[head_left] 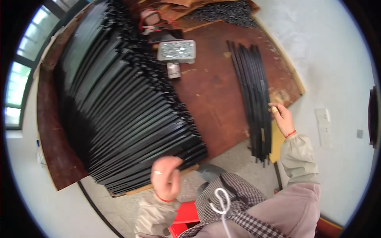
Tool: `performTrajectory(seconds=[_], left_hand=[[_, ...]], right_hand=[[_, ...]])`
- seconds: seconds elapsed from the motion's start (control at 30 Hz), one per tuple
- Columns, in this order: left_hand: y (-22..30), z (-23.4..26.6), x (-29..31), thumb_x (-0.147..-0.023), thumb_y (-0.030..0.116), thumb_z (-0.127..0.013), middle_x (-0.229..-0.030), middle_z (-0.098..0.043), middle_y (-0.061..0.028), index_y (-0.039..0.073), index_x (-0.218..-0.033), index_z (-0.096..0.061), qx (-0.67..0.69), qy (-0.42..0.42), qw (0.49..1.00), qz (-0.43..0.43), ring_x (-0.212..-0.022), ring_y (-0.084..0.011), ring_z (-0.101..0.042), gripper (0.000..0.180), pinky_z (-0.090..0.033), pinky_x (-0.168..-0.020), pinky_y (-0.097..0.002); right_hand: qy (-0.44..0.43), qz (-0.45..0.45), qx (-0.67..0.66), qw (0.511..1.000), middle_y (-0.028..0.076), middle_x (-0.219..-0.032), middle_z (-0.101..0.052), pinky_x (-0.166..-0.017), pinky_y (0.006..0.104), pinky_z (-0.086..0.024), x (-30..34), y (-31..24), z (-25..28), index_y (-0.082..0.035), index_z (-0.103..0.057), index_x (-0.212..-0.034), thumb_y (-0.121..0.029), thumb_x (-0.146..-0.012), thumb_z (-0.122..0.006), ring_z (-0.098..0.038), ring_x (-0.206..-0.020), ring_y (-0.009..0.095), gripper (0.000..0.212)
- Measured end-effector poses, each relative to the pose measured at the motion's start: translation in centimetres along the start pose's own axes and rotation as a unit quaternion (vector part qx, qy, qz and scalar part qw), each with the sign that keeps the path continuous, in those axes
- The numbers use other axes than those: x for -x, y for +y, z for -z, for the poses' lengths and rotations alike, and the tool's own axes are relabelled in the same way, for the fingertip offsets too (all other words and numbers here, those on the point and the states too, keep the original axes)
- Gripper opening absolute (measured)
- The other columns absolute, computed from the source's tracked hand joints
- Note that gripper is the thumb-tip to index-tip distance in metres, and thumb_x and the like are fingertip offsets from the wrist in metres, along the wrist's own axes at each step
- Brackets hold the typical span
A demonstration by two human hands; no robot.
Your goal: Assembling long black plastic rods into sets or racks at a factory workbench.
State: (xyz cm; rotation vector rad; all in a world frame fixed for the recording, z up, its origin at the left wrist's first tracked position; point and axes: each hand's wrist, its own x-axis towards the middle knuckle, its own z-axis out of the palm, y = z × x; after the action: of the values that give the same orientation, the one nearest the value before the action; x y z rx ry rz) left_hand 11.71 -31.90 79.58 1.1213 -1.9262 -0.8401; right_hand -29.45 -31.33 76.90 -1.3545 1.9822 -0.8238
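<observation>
My right hand (282,119) is at the right side of a loose row of long, thin black strips (254,87), its fingertips pinched together beside the outermost one. Whether a strip is between those fingertips is hidden. The strips lie lengthwise on the brown table, and their near ends jut past its front edge. My left hand (164,178) is blurred by motion, with its fingers bent, in front of a tall stack of black strips (131,115). I see nothing clear in it. The big stack fills the table's left side.
Behind the brown tabletop's (210,91) middle stands a clear plastic box (177,50) of thin metal pieces, with a small pale box (173,70) against it. A heap of dark small parts (226,14) lies at the far edge. A red stool (186,213) is below me; a wall (333,59) stands right.
</observation>
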Motion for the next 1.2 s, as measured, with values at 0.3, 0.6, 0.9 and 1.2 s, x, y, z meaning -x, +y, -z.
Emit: performTrajectory(seconds=[0.3, 0.6, 0.9, 1.2], left_hand=[[-1.0, -26.4, 4.7, -0.085, 0.034, -0.058, -0.118, -0.054, -0.013, -0.002, -0.124, -0.046, 0.521, -0.164, 0.668, 0.506, -0.105, -0.0173, -0.051, 0.055, -0.042, -0.085, -0.027], [2.6, -34.0, 1.1, -0.075, 0.021, -0.07, -0.085, -0.063, -0.0076, -0.003, -0.102, -0.057, 0.524, -0.097, 0.736, 0.418, -0.074, -0.0128, -0.058, 0.038, -0.046, -0.066, -0.0216], [0.5, -31.5, 6.7, -0.076, 0.015, -0.069, -0.087, -0.064, -0.009, -0.002, -0.105, -0.056, 0.472, -0.021, 0.819, 0.324, -0.073, -0.0138, -0.058, 0.036, -0.047, -0.067, -0.0228], [1.7, -32.0, 4.8, -0.083, 0.013, -0.062, -0.069, -0.056, -0.007, 0.004, -0.087, -0.051, 0.566, -0.049, 0.744, 0.352, -0.053, -0.0135, -0.052, 0.015, -0.044, -0.048, -0.0229]], right_hand=[[-0.208, -0.266, -0.225, 0.914, 0.013, -0.105, -0.059, -0.077, 0.0265, -0.046, 5.2, 11.3, 0.8, -0.001, -0.052, -0.112, -0.041, -0.09, -0.044, -0.06, -0.087, 0.018, 0.046], [-0.347, -0.088, 0.057, 0.932, 0.01, -0.079, -0.059, -0.057, 0.0278, -0.042, 2.7, 10.3, -1.6, 0.0, -0.057, -0.092, -0.037, -0.092, -0.038, -0.052, -0.064, 0.018, 0.041], [-0.636, 0.332, 0.323, 0.617, 0.012, -0.082, -0.062, -0.07, 0.0337, -0.046, -2.7, 7.7, -4.5, -0.003, -0.06, -0.096, -0.043, -0.09, -0.041, -0.057, -0.069, 0.025, 0.045], [-0.44, 0.733, 0.283, 0.435, 0.012, -0.138, -0.032, -0.102, 0.0482, -0.024, -15.7, -1.0, -5.5, -0.015, -0.03, -0.136, -0.044, -0.05, -0.074, -0.031, -0.126, 0.031, 0.101]])
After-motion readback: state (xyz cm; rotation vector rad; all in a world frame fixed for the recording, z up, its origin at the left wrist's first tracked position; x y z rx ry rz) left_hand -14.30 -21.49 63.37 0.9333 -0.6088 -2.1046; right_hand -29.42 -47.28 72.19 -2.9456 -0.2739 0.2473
